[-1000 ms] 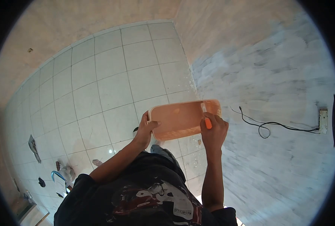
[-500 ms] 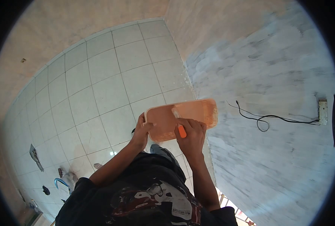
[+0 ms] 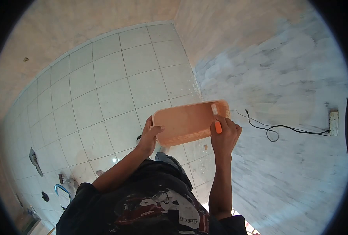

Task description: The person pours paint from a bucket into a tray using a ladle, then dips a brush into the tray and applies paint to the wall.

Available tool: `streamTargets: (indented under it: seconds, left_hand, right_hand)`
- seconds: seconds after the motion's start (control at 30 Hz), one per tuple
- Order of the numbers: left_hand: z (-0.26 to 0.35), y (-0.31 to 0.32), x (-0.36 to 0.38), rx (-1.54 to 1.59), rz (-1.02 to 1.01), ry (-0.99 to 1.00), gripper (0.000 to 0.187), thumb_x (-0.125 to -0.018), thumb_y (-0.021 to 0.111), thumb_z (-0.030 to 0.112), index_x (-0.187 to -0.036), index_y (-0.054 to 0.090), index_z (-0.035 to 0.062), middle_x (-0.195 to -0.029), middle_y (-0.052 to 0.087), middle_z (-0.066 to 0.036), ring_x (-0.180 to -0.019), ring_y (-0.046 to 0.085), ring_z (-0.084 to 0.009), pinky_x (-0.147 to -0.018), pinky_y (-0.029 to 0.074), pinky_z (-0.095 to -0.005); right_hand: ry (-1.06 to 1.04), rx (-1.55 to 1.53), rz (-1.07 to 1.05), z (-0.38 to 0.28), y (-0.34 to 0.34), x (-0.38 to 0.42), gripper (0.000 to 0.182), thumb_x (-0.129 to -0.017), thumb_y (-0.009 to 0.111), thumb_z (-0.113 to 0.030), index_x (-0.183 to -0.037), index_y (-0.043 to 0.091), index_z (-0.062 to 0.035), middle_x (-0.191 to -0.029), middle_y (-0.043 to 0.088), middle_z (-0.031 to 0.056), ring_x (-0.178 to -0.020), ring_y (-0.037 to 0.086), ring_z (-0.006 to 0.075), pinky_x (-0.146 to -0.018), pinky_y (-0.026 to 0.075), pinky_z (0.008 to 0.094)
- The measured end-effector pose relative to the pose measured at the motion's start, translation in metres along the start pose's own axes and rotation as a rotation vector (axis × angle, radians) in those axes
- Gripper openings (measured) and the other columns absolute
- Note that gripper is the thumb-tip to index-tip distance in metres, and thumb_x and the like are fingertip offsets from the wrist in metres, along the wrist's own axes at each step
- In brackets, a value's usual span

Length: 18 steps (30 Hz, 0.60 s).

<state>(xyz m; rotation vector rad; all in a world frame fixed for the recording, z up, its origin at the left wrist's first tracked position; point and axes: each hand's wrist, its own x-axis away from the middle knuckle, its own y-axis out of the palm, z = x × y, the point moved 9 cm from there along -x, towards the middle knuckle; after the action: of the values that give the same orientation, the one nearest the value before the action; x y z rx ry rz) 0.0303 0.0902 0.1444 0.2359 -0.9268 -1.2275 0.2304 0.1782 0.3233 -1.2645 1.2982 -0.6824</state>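
An orange rectangular plastic tub (image 3: 183, 121) is held out in front of my body, with pale smears along its inner walls. My left hand (image 3: 149, 137) grips its left end, the thumb lying over the rim. In my right hand (image 3: 225, 137) is a putty knife (image 3: 218, 126) with an orange handle, closed in my fingers. Its pale blade points away from me into the right end of the tub, near the inside wall. Whatever lies at the bottom of the tub is hard to make out.
To the right stands a wall (image 3: 275, 78) with whitish patchy coating; black cables (image 3: 277, 127) hang from a socket box (image 3: 333, 123). Light tiles (image 3: 107, 94) cover the floor. Crumpled dark scraps (image 3: 35, 161) and a bag with a blue handle (image 3: 60, 190) lie at lower left.
My right hand has moved the putty knife rightward, from mid-tub to its right end. The tub has tilted, showing more of its near inner wall. My left hand keeps its hold.
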Motion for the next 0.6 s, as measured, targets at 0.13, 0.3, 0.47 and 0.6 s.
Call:
streamTargets:
  seconds: [0.13,0.3,0.47,0.6]
  left_hand:
    - [-0.004,0.005,-0.005,0.003,-0.020,-0.008,0.085,-0.074,0.068,0.025,-0.141,0.022,0.0001,-0.130,0.040,-0.013,-0.126,0.038,-0.0235,-0.109,0.028,-0.0380]
    - [-0.008,0.008,-0.008,-0.008,-0.019,-0.033,0.084,-0.074,0.068,0.025,-0.141,0.022,0.0000,-0.129,0.041,-0.014,-0.124,0.040,-0.0236,-0.107,0.030,-0.0389]
    - [-0.002,0.015,-0.014,-0.089,-0.016,-0.043,0.083,-0.075,0.067,0.025,-0.141,0.022,-0.0008,-0.128,0.042,-0.014,-0.121,0.043,-0.0236,-0.101,0.037,-0.0398]
    - [-0.007,0.013,-0.020,-0.132,-0.023,-0.048,0.083,-0.076,0.067,0.026,-0.141,0.022,-0.0012,-0.128,0.042,-0.014,-0.120,0.044,-0.0237,-0.099,0.039,-0.0396]
  right_hand:
    - [-0.001,0.102,-0.012,0.005,0.021,-0.002,0.015,-0.080,0.066,-0.014,-0.095,0.070,-0.0136,-0.076,0.065,0.0039,-0.072,0.062,0.0209,-0.081,0.037,0.0363]
    - [0.048,0.000,0.017,0.005,0.026,0.000,0.013,-0.078,0.066,-0.012,-0.090,0.070,-0.0128,-0.074,0.064,0.0045,-0.071,0.061,0.0226,-0.080,0.037,0.0366]
    - [0.038,-0.120,0.068,-0.002,0.022,0.007,0.012,-0.076,0.067,-0.011,-0.088,0.070,-0.0112,-0.074,0.065,0.0058,-0.070,0.061,0.0242,-0.078,0.036,0.0370]
    - [0.039,-0.205,0.006,-0.016,0.028,0.016,0.013,-0.077,0.068,-0.013,-0.089,0.070,-0.0104,-0.075,0.065,0.0064,-0.071,0.061,0.0237,-0.079,0.036,0.0369]
